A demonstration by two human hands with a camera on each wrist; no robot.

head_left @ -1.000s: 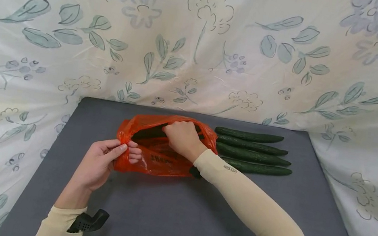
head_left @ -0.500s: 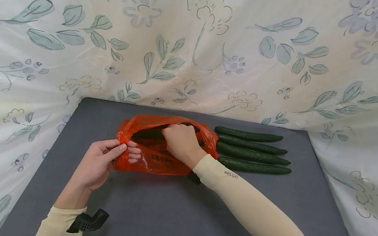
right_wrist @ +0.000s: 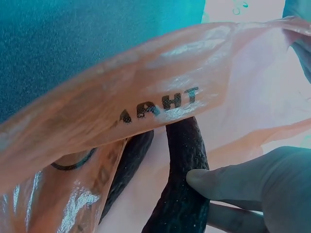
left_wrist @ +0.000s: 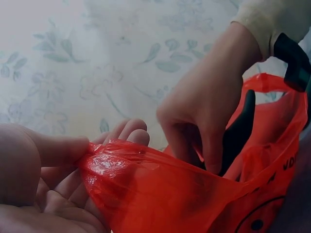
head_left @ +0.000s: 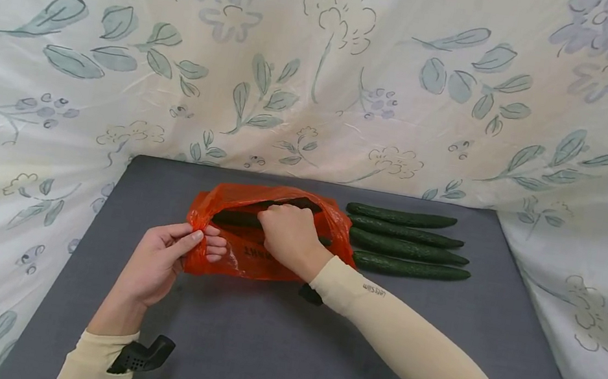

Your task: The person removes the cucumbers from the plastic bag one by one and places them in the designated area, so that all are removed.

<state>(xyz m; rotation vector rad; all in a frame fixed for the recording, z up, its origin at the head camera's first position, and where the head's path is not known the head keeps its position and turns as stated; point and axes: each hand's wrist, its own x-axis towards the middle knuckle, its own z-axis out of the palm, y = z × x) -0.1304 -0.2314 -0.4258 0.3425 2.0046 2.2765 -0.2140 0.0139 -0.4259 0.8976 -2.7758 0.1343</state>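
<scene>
An orange-red plastic bag (head_left: 236, 263) lies on its side with its mouth toward the person. My left hand (head_left: 158, 263) pinches the left end of the bag's rim between thumb and fingers. Inside the opening, my right hand (head_left: 292, 235) grips a dark green cucumber (head_left: 239, 219); in the right wrist view, thumb and fingers are on this cucumber (right_wrist: 187, 170). A second cucumber (right_wrist: 127, 170) shows beside it in the bag. The far ends of both are hidden by the plastic.
Several cucumbers (head_left: 412, 251) lie side by side on the grey table (head_left: 257, 346), right of the bag. A floral cloth (head_left: 319, 87) hangs behind and on both sides. Each wrist bears a black camera, such as the left camera (head_left: 143, 357).
My right hand has moved slightly toward the person inside the bag, and the cucumber in it has come nearer too. My left hand stays in place on the rim.
</scene>
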